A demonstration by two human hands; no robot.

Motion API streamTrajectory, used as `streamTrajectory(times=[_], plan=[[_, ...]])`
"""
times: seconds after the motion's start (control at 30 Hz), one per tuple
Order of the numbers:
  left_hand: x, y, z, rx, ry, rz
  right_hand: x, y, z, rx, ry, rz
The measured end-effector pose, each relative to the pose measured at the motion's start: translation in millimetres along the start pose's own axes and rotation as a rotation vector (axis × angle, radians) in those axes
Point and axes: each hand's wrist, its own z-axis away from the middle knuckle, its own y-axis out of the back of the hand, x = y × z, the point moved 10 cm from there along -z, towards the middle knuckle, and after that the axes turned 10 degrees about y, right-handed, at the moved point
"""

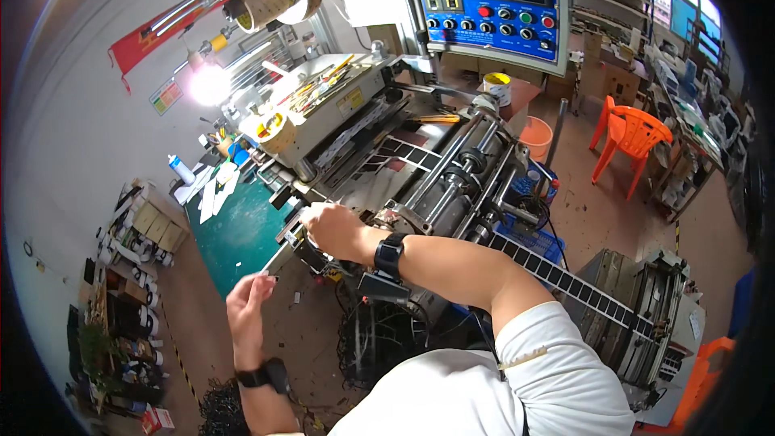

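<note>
Out over the floor at lower left, my left hand (249,307) pinches a small pale piece between thumb and fingertips, too small to make out. Reaching across my body, my right hand (333,230) is closed at the front left corner of a roller machine (355,186). Whatever its curled fingers hold is hidden. A strip of black rectangles with white borders (408,153) runs over the machine bed toward the metal rollers (464,163), to the right of my right hand. To the right, a similar strip (565,278) leads down to another machine unit (638,315).
A green table (242,234) with papers adjoins the machine on the left. The blue control panel (492,8) hangs at the back. Tools and a yellow-filled tub (274,131) sit on top of the machine. An orange chair (634,137) and pink bucket (535,137) stand to the right.
</note>
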Motion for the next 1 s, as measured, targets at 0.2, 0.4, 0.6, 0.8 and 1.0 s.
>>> streamTrajectory(times=[0.2,0.4,0.6,0.8,1.0], plan=[[43.3,-105.5,-93.3,-0.452,0.063,-0.064,-12.4,40.9,30.1,0.197,-0.057,-0.058],[23.4,-173.8,-146.9,-0.721,0.251,-0.175,-37.3,53.9,35.1,0.408,0.106,-0.146],[11.9,-183.0,-159.0,-0.758,0.215,-0.352,-52.7,53.2,39.4,0.376,0.112,-0.082],[13.2,-155.4,-154.4,-0.581,0.133,-0.415,-50.2,24.9,40.5,0.19,0.041,0.021],[14.8,-120.1,-151.6,-0.492,0.119,-0.42,-66.1,55.9,61.3,0.243,0.009,-0.063]])
